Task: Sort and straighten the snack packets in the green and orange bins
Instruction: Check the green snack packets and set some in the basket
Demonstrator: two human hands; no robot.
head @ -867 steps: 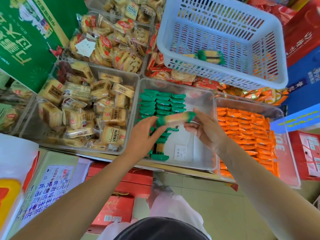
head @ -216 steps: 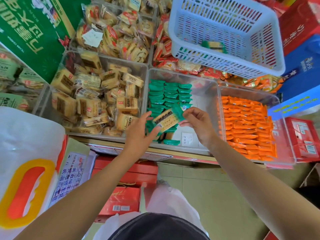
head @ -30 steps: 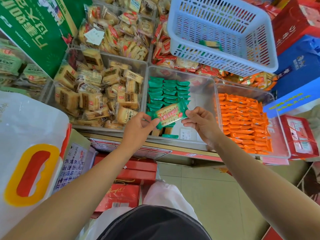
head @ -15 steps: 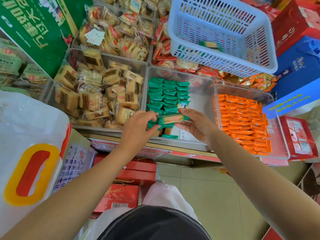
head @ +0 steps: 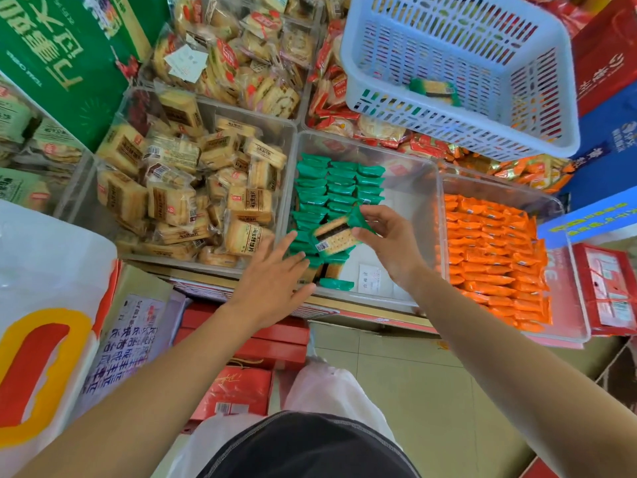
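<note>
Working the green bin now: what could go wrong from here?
The green packet hangs by one end from the pinch of the right hand; it could slip onto the green rows. The straight fingers of the left hand are by the near rows; a nudge might topple them.

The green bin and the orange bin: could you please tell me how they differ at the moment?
The green bin is only part filled, its right side bare; the orange bin is packed nearly across. The green bin's near packets lie jumbled; the orange bin's rows look even. Both are clear plastic tubs.
</note>
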